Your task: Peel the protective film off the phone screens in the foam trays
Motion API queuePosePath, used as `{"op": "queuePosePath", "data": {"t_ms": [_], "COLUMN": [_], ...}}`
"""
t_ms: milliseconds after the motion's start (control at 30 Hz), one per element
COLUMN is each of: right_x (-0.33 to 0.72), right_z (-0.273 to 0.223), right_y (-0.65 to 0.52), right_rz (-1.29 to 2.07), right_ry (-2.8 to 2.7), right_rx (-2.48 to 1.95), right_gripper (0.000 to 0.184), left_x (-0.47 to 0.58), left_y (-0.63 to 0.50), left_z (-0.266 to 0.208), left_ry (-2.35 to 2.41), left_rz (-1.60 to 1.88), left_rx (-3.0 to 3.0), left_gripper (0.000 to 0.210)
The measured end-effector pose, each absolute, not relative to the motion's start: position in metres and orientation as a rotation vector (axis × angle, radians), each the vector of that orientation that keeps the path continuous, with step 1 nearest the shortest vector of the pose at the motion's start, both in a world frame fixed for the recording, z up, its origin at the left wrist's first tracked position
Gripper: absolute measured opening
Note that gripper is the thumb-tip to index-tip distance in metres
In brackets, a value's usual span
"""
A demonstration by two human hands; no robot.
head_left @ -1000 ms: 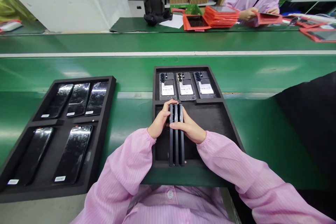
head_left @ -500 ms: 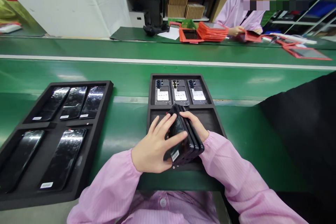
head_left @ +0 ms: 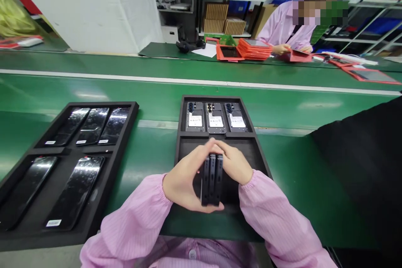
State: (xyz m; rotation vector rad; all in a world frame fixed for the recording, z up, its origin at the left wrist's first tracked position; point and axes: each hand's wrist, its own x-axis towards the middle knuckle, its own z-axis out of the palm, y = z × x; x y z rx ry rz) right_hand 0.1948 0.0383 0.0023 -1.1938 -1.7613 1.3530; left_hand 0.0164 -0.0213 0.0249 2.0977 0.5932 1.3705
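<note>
Three smartphones [head_left: 212,182] stand on edge, pressed side by side, with their narrow ends toward me. My left hand [head_left: 186,178] is closed round them from the left, its thumb along the near lower corner. From the right, my right hand [head_left: 234,161] grips the far upper part of the stack; its fingertips meet those of the left hand. The stack is over the front compartment of a black foam tray [head_left: 259,155]. In that tray's back compartment lie three phones with their backs off [head_left: 215,118], showing cameras and white labels.
At the left, a second black tray [head_left: 125,123] holds several phones [head_left: 77,188], glossy screens up. Black sheeting [head_left: 361,155] rises at the right. Beyond the green bench [head_left: 150,146], a co-worker in pink [head_left: 281,21] handles red-framed pieces beside a red stack [head_left: 253,49].
The phones have turned from slanted, screen side showing, to upright with their ends toward me. My left hand's fingers have gone from spread over the screen to wrapped round the stack.
</note>
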Motion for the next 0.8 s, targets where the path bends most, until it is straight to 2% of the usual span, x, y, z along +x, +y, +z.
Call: {"op": "queuePosePath", "data": {"t_ms": [100,200,300,400,667,800], "right_x": [0.197,0.199,0.197,0.192,0.188,0.188], "right_z": [0.004,0.011,0.014,0.012,0.003,0.003], "right_y": [0.036,0.031,0.025,0.020,0.018,0.019], "right_rz": [1.085,1.239,1.264,1.229,0.999,1.007], "right_ry": [-1.912,-2.149,-2.218,-2.168,-2.130,-2.116], "right_rx": [-1.030,-0.598,-0.494,-0.454,-0.352,-0.303], "right_gripper": [0.046,0.078,0.101,0.102,0.086,0.082], "left_x": [0.010,0.011,0.018,0.026,0.035,0.035], "left_y": [-0.021,-0.020,-0.021,-0.026,-0.029,-0.028], "left_z": [0.015,0.007,0.003,0.001,-0.004,-0.008], "left_ry": [0.719,0.728,0.604,0.565,0.533,0.466], "left_rz": [1.393,1.438,1.550,1.565,1.738,1.723], "left_rx": [1.876,1.775,1.712,1.704,1.843,1.888], "left_gripper": [0.114,0.107,0.099,0.104,0.118,0.134]}}
